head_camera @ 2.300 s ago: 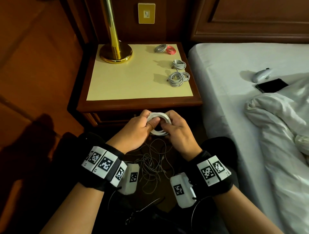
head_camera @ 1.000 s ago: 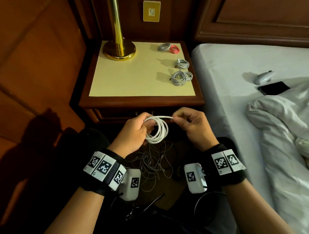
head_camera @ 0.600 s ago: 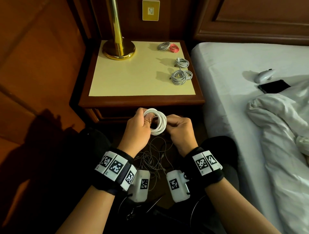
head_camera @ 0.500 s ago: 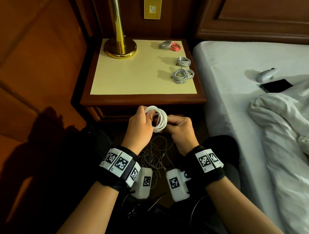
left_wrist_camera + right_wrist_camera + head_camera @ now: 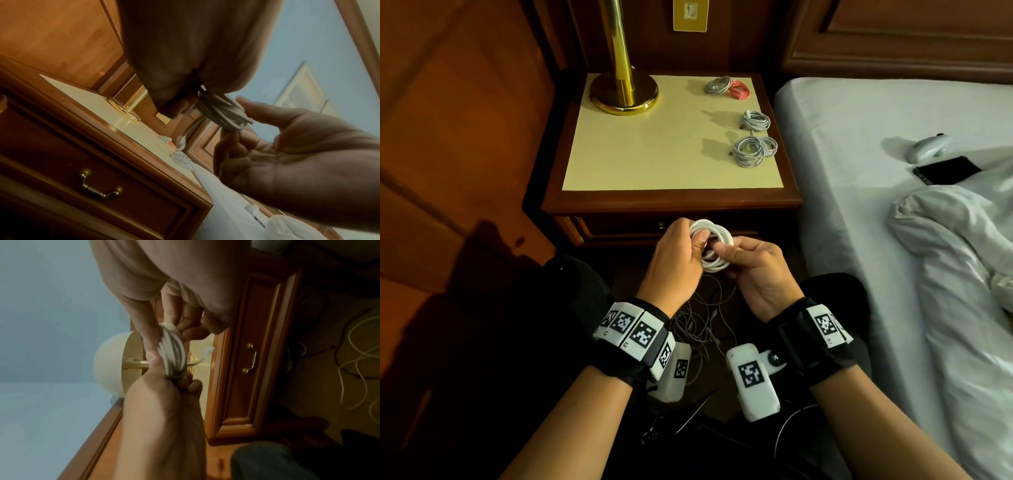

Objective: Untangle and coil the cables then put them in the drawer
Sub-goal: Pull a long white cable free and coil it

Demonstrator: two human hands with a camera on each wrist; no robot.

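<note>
white cable coil (image 5: 711, 245) held just before the closed drawer (image 5: 86, 183) | left hand (image 5: 674, 263) gripped its left side | right hand (image 5: 755, 270) pinched its lower right

On the nightstand (image 5: 619, 198) in front of me: lamp base (image 5: 624, 92) at back left; coiled cables (image 5: 753, 150) in a row along the right edge, front to back. Below the top, the drawer (image 5: 102, 186), closed. Bed (image 5: 859, 212) to the right of the nightstand, with a phone (image 5: 947, 170) on it. Before the drawer, my left hand (image 5: 671, 263) and right hand (image 5: 756, 270) hold a cable coil (image 5: 717, 246) between them. Beneath my hands, on the floor, tangled cables (image 5: 705, 322).
</note>
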